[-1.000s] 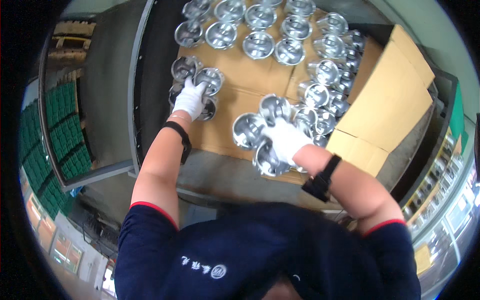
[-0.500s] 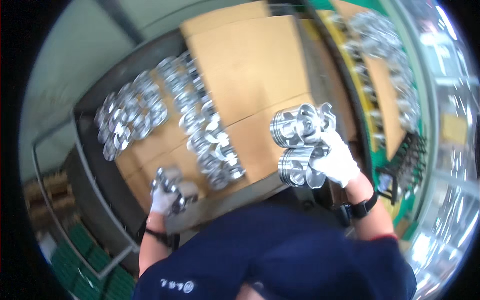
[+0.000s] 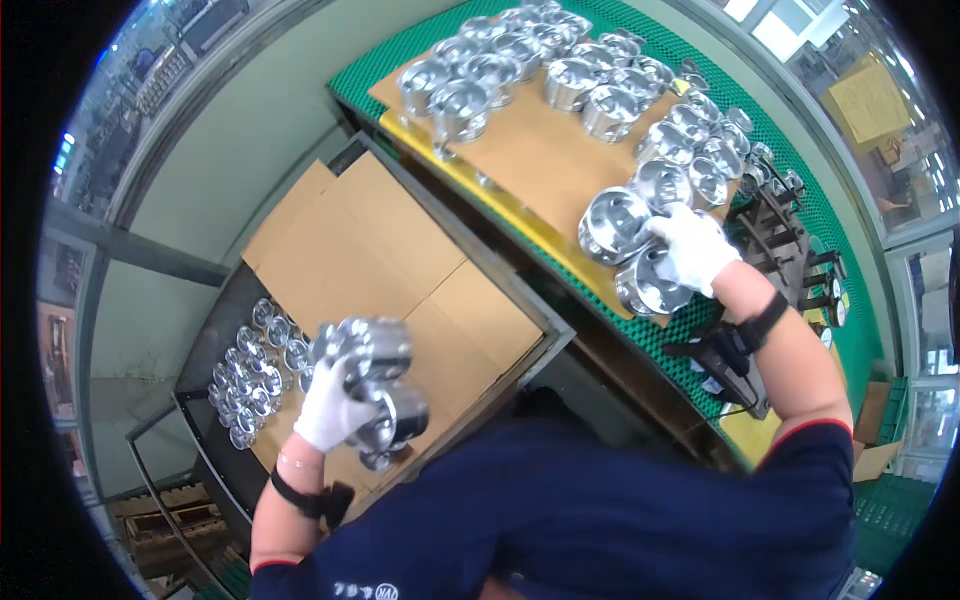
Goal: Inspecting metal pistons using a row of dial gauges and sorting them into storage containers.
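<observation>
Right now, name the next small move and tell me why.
Probably ease the right hand open: its metal pistons seem to rest on the cardboard sheet beside other pistons, while the left hand holds another cluster away from it.

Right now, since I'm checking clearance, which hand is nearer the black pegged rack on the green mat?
Right. The right hand, gripping pistons, is just left of the rack; the left hand is far to its left, holding pistons over the cardboard-lined bin.
</observation>
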Motion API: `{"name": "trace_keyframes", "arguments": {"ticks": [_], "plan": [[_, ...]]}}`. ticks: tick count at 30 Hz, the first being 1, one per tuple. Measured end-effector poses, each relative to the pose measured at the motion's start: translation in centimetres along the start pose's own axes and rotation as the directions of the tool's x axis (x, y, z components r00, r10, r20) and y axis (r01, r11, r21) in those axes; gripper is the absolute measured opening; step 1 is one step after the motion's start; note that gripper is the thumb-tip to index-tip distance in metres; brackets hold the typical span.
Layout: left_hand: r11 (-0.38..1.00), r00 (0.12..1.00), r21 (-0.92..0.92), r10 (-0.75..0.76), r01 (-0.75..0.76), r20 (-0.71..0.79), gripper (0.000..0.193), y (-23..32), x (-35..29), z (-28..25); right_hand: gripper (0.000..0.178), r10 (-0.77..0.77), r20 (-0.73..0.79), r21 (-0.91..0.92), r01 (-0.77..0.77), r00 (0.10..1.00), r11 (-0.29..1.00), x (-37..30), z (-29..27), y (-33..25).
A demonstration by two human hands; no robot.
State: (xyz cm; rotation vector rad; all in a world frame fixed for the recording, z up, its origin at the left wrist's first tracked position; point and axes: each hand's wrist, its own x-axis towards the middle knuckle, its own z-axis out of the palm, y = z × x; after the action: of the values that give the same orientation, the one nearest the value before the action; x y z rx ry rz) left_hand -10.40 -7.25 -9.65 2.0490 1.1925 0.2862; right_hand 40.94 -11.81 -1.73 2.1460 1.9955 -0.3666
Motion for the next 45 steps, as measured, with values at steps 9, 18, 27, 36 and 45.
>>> {"name": "trace_keyframes", "arguments": {"ticks": [9, 18, 27, 36, 45], "plan": [[0.838, 0.945, 0.444, 0.242, -0.318, 0.220, 0.069, 20.2, 22.9, 2.9, 0.051, 0.010, -0.025, 0.090, -0.007, 1.000, 0.996, -2.5, 0.3, 2.3], [0.756, 0.926, 0.535, 0.291, -0.378, 0.242, 0.066, 21.6, 34.5, 9.0, 0.036, -0.129, -0.012, 0.533, 0.116, 0.992, 0.838, -16.3, -7.5, -0.6], [0.636, 0.644, -0.255, 0.763, -0.729, 0.060, 0.036, 27.5, 14.5, -2.3, 0.050, 0.292, 0.000, 0.707, -0.206, 0.956, 0.677, -14.6, -1.5, -2.2], [0.340, 0.342, -0.422, 0.937, -0.841, 0.072, 0.036, 21.3, -11.3, -17.9, 0.055, 0.403, -0.037, 0.392, -0.357, 0.915, 0.848, -6.5, 7.3, -3.3], [0.839, 0.902, -0.347, 0.337, -0.418, -0.271, 0.019, 7.6, -17.7, -8.8, 0.044, 0.530, 0.057, 0.891, -0.282, 0.846, 0.355, -7.7, 10.0, -3.6]]}}
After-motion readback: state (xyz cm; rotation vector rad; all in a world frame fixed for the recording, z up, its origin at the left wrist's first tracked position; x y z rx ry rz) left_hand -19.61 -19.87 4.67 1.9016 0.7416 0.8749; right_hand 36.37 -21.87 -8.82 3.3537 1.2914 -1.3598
